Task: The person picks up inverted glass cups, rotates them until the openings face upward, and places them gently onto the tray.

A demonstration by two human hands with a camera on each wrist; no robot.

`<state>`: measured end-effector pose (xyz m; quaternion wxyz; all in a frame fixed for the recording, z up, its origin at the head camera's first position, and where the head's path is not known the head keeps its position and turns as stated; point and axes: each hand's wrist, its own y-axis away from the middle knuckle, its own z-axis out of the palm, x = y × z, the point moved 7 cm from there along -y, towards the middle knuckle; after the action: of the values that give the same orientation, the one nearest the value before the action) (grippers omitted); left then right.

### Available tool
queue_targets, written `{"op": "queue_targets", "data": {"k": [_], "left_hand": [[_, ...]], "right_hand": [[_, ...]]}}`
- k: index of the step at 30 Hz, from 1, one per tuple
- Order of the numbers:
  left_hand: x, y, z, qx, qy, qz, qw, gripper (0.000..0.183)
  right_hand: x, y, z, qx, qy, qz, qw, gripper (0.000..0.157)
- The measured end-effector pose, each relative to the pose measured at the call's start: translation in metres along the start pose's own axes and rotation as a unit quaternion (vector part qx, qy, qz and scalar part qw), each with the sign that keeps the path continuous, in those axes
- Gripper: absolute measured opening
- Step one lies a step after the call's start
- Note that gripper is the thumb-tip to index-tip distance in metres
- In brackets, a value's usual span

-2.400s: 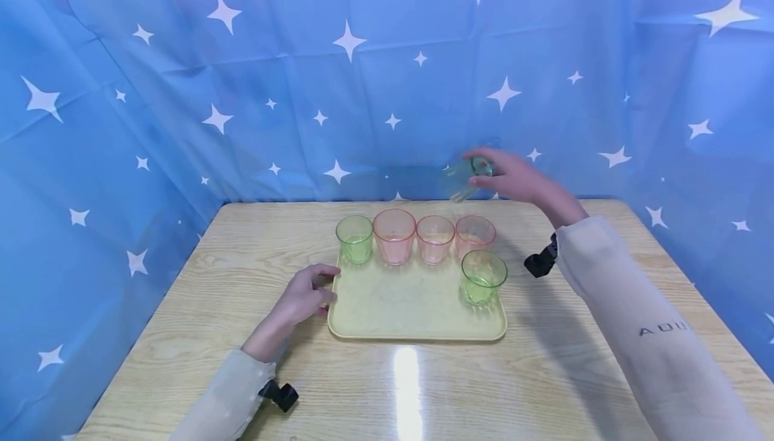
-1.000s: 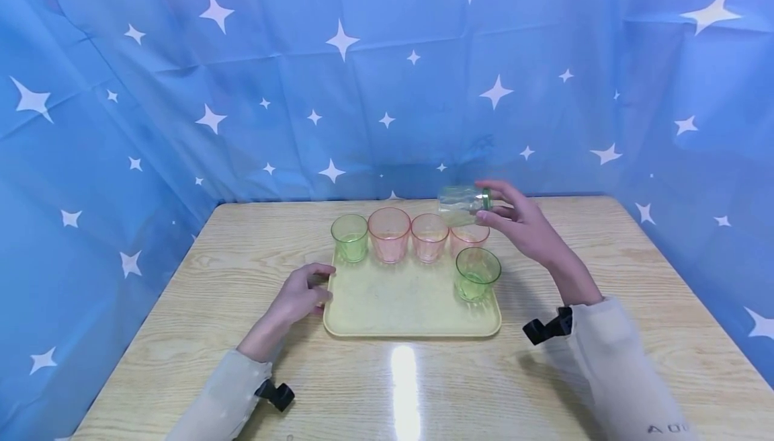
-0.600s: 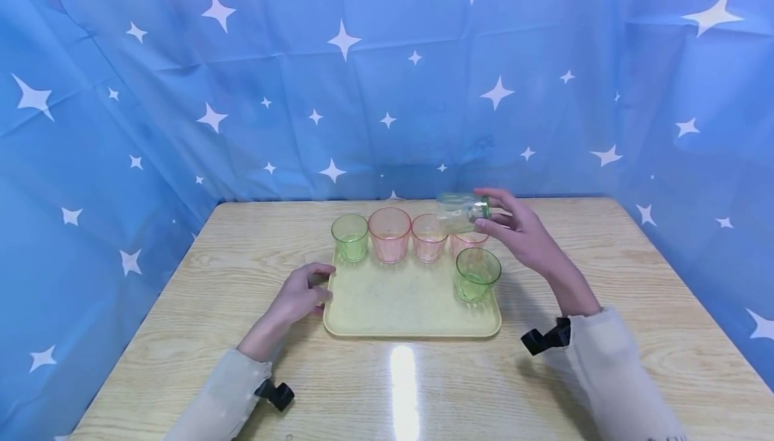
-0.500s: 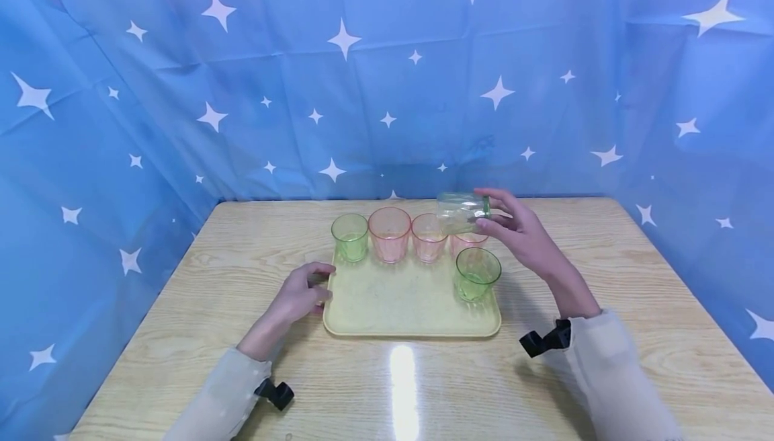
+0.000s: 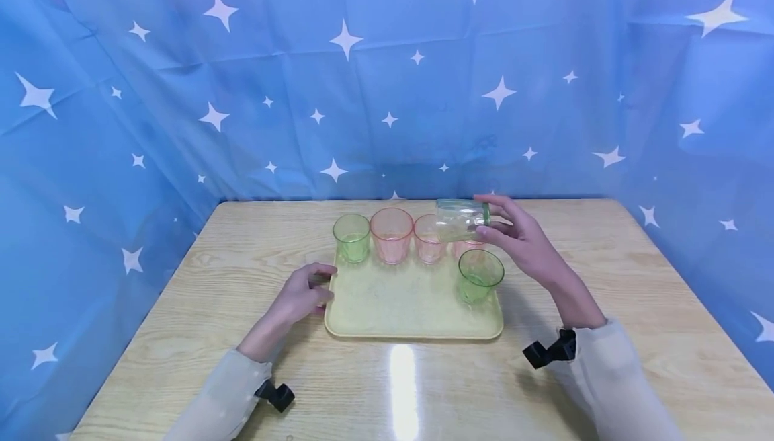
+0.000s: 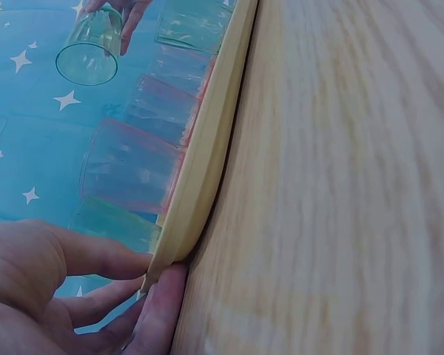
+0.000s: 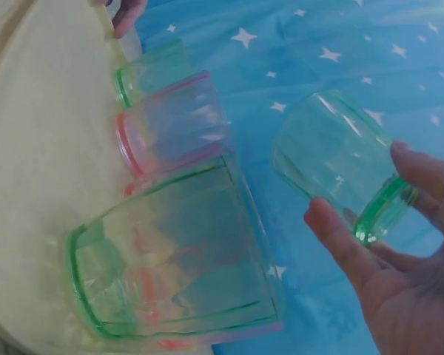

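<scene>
My right hand [image 5: 520, 236] grips a clear green glass [image 5: 459, 220] near its base. In the head view the glass lies sideways in the air, its mouth pointing left, over the back right of a pale yellow tray [image 5: 399, 306]. My left hand [image 5: 300, 290] pinches the tray's left edge between thumb and fingers, as the left wrist view shows. Along the tray's back stand a green glass [image 5: 353, 238], a larger pink glass [image 5: 392, 236], a smaller pink glass [image 5: 428, 249] and another pink glass [image 5: 465, 247], partly hidden behind the held one. A second green glass [image 5: 480, 276] stands at the right side.
The tray lies on a light wooden table [image 5: 242, 253]. A blue curtain [image 5: 387, 78] with white stars hangs right behind and beside the table. Light glares off the tabletop in front of the tray.
My right hand has brought the green glass down from above the table's back edge, turning it from tilted to sideways, and lowered it slightly more since. My left hand keeps its hold on the tray.
</scene>
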<state>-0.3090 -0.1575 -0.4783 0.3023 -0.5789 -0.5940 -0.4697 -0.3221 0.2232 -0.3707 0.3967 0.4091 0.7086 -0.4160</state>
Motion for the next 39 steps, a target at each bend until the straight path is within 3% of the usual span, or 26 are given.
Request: {"op": "queue_targets", "data": {"k": [15, 21, 24, 32, 36, 39], "left_hand": [[0.002, 0.004, 0.001, 0.017, -0.011, 0.003, 0.9998, 0.048], [0.016, 0.01, -0.003, 0.064, -0.116, 0.02, 0.991, 0.042], [0.028, 0.013, -0.001, 0.077, -0.132, 0.041, 0.9874, 0.042], [0.07, 0.024, 0.035, -0.004, -0.004, 0.099, 0.995, 0.048], [0.094, 0.03, 0.056, -0.056, 0.076, 0.118, 0.9885, 0.051], [0.11, 0.031, 0.072, -0.092, 0.141, 0.129, 0.9772, 0.057]], "right_hand": [[-0.001, 0.009, 0.003, -0.006, -0.01, -0.003, 1.0, 0.054], [0.001, 0.01, 0.007, -0.009, -0.025, -0.015, 1.0, 0.054], [0.002, 0.009, 0.009, -0.012, -0.03, -0.018, 0.999, 0.053], [-0.003, 0.008, 0.014, -0.023, -0.086, -0.034, 0.995, 0.053], [-0.006, 0.009, 0.019, -0.033, -0.112, -0.037, 0.992, 0.053], [-0.007, 0.01, 0.023, -0.038, -0.118, -0.033, 0.992, 0.053]]}}
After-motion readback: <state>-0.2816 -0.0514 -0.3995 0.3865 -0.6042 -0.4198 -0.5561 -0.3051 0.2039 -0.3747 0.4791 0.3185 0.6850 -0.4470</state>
